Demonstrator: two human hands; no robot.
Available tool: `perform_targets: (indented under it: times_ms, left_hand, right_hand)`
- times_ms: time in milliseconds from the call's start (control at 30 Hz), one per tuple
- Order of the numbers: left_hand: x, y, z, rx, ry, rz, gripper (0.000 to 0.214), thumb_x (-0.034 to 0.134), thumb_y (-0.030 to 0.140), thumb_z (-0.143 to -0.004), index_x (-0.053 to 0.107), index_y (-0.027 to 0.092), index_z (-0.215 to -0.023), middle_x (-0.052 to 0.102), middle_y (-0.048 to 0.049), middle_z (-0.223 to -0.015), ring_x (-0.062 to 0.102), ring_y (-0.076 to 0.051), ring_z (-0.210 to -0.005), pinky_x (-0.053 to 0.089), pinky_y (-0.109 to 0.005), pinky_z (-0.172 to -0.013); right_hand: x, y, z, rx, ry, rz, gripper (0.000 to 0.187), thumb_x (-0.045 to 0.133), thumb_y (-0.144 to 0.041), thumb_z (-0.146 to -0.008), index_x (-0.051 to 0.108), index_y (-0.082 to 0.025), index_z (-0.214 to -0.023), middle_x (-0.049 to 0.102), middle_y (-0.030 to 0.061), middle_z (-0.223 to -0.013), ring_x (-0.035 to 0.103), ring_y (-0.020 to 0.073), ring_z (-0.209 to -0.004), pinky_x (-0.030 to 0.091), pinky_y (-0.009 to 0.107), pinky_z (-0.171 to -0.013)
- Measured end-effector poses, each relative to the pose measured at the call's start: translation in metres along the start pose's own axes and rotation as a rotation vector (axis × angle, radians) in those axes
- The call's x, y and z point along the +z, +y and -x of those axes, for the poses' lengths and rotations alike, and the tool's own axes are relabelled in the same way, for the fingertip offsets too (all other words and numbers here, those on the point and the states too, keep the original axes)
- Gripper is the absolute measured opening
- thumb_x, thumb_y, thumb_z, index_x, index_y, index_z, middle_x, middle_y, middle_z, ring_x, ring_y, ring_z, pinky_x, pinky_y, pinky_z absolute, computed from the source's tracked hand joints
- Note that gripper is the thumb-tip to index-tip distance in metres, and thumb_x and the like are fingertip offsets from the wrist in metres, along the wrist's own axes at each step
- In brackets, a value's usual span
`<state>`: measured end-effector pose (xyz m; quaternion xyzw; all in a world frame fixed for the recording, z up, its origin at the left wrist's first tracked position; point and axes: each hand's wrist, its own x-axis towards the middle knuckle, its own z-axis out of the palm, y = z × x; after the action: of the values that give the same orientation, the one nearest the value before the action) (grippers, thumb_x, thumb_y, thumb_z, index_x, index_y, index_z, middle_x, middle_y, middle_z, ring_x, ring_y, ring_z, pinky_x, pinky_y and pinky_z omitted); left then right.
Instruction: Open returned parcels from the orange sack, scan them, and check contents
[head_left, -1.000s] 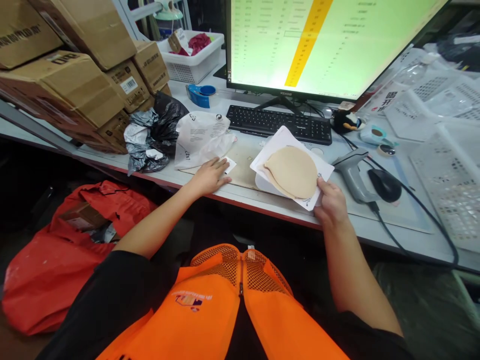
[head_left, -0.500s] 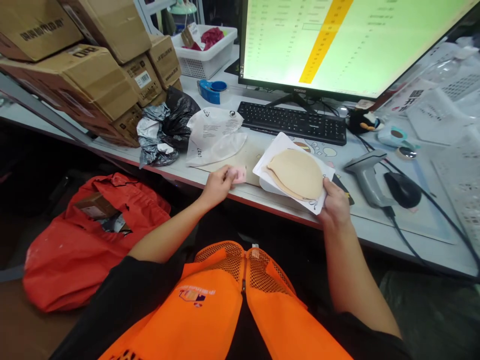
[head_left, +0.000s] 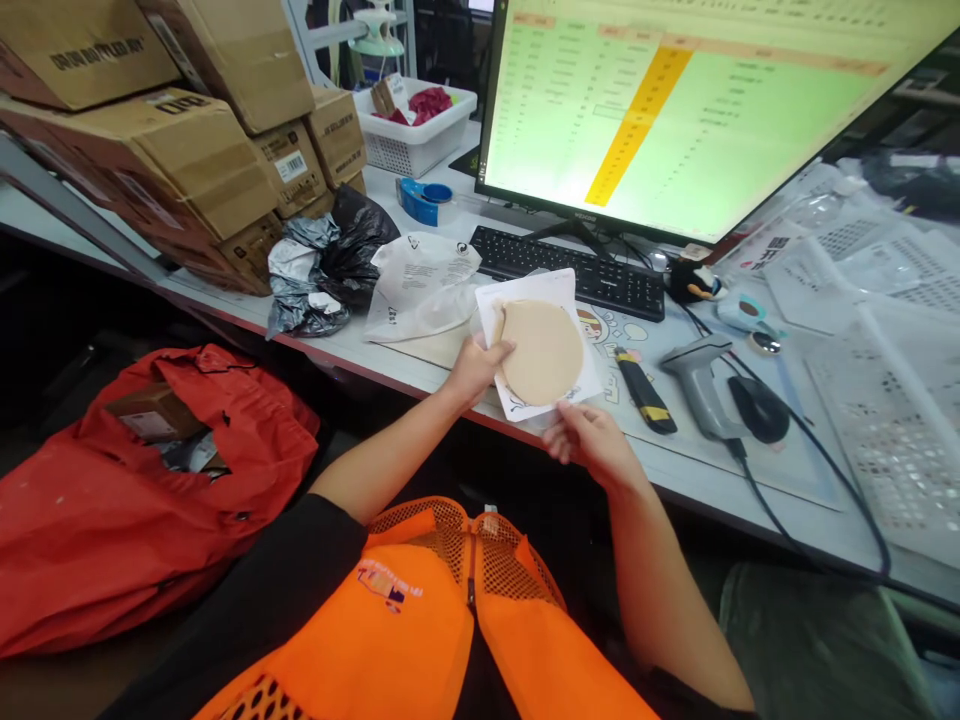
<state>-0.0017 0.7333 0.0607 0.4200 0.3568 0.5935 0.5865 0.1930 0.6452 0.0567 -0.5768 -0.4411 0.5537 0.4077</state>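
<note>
A beige, rounded, fabric-like pad (head_left: 544, 350) lies against a white printed card (head_left: 559, 285), held tilted above the desk's front edge. My left hand (head_left: 476, 370) is closed on the left side, its thumb over the pad's edge and its fingers behind the card. At the card's lower corner, my right hand (head_left: 592, 440) pinches the edge between thumb and fingers. Just behind my left hand rests a translucent white plastic bag (head_left: 424, 275) with small print. A black and yellow box cutter (head_left: 645, 390) lies to the right of the card.
A keyboard (head_left: 570, 270) and monitor (head_left: 600, 110) stand behind. On the right are a grey barcode scanner (head_left: 701, 385), a mouse (head_left: 757, 408) and white baskets (head_left: 885, 400). Cardboard boxes (head_left: 165, 160), crumpled black-grey bags (head_left: 322, 265) and a blue tape dispenser (head_left: 420, 200) sit left. A red bag (head_left: 255, 420) is below.
The card and pad have moved left and turned to face me. My left hand has come onto their left side; the pink piece it held is out of sight. My right hand has shifted to the lower corner.
</note>
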Motion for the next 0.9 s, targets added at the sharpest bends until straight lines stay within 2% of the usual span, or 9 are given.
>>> perform_targets:
  times_ms: [67, 133, 200, 300, 400, 500, 600, 767, 900]
  left_hand:
    - [-0.010, 0.010, -0.006, 0.107, 0.021, -0.236, 0.043, 0.077, 0.038, -0.081, 0.073, 0.010, -0.113, 0.078, -0.0153, -0.113, 0.072, -0.033, -0.109, 0.058, -0.045, -0.098]
    - [-0.015, 0.023, -0.004, 0.252, -0.021, -0.492, 0.041, 0.070, 0.035, -0.088, 0.072, 0.010, -0.121, 0.078, -0.0150, -0.116, 0.072, -0.032, -0.112, 0.058, -0.042, -0.098]
    - [-0.015, 0.034, 0.003, 0.404, -0.112, -0.682, 0.045, 0.062, 0.033, -0.095, 0.067, 0.012, -0.136, 0.076, -0.0145, -0.123, 0.071, -0.031, -0.115, 0.057, -0.039, -0.099]
    - [-0.008, 0.040, 0.016, 0.566, -0.232, -0.835, 0.051, 0.052, 0.028, -0.101, 0.055, 0.016, -0.150, 0.071, -0.0140, -0.136, 0.071, -0.028, -0.117, 0.057, -0.035, -0.097]
    - [-0.005, 0.037, 0.025, 0.633, -0.265, -0.890, 0.052, 0.048, 0.025, -0.102, 0.051, 0.017, -0.153, 0.068, -0.0133, -0.141, 0.072, -0.025, -0.117, 0.057, -0.032, -0.097]
    - [-0.008, 0.032, 0.031, 0.661, -0.293, -0.903, 0.052, 0.046, 0.025, -0.104, 0.049, 0.019, -0.155, 0.069, -0.0116, -0.140, 0.073, -0.023, -0.116, 0.058, -0.030, -0.096]
    - [-0.010, 0.030, 0.039, 0.657, -0.263, -0.909, 0.051, 0.046, 0.028, -0.105, 0.048, 0.022, -0.156, 0.068, -0.0105, -0.142, 0.072, -0.023, -0.119, 0.058, -0.030, -0.099]
    - [-0.005, 0.025, 0.053, 0.591, -0.222, -0.857, 0.051, 0.048, 0.036, -0.106, 0.052, 0.020, -0.154, 0.068, -0.0121, -0.141, 0.072, -0.025, -0.119, 0.057, -0.030, -0.100]
    - [-0.002, 0.023, 0.060, 0.566, -0.245, -0.793, 0.050, 0.054, 0.039, -0.104, 0.057, 0.021, -0.151, 0.068, -0.0118, -0.142, 0.072, -0.026, -0.119, 0.057, -0.030, -0.101]
  right_hand:
    - [-0.013, -0.020, 0.016, -0.063, -0.018, 0.254, 0.054, 0.074, -0.069, -0.080, 0.063, -0.017, -0.070, 0.065, 0.0053, -0.054, 0.056, 0.0135, -0.041, 0.043, 0.022, -0.036]
    - [-0.018, -0.042, 0.027, -0.338, 0.173, 0.388, 0.045, 0.071, -0.061, -0.088, 0.069, -0.017, -0.082, 0.065, 0.0020, -0.057, 0.057, 0.0127, -0.045, 0.049, 0.023, -0.043]
    - [-0.012, -0.062, 0.029, -0.673, 0.328, 0.458, 0.033, 0.070, -0.048, -0.092, 0.072, -0.019, -0.109, 0.072, 0.0017, -0.074, 0.064, 0.0137, -0.057, 0.058, 0.027, -0.056]
    - [0.009, -0.076, 0.012, -1.030, 0.260, 0.579, 0.044, 0.065, -0.031, -0.096, 0.061, -0.027, -0.140, 0.073, 0.0075, -0.118, 0.071, 0.0152, -0.078, 0.064, 0.031, -0.071]
    - [0.027, -0.073, -0.013, -1.184, 0.181, 0.618, 0.040, 0.056, -0.022, -0.099, 0.061, -0.026, -0.139, 0.066, 0.0108, -0.133, 0.073, 0.0166, -0.090, 0.065, 0.031, -0.074]
    - [0.035, -0.061, -0.026, -1.255, 0.292, 0.525, 0.025, 0.058, -0.020, -0.098, 0.066, -0.024, -0.121, 0.071, 0.0070, -0.112, 0.072, 0.0172, -0.089, 0.065, 0.030, -0.074]
    - [0.038, -0.051, -0.026, -1.187, 0.339, 0.384, 0.009, 0.063, -0.027, -0.098, 0.066, -0.024, -0.106, 0.071, 0.0031, -0.099, 0.071, 0.0153, -0.080, 0.065, 0.029, -0.071]
    - [0.047, -0.040, -0.019, -1.087, 0.400, 0.211, 0.011, 0.069, -0.035, -0.095, 0.065, -0.025, -0.100, 0.071, 0.0037, -0.099, 0.071, 0.0166, -0.085, 0.063, 0.028, -0.068]
    - [0.049, -0.030, -0.016, -1.082, 0.489, 0.187, 0.017, 0.070, -0.041, -0.093, 0.064, -0.026, -0.099, 0.071, 0.0060, -0.098, 0.071, 0.0211, -0.093, 0.062, 0.035, -0.074]
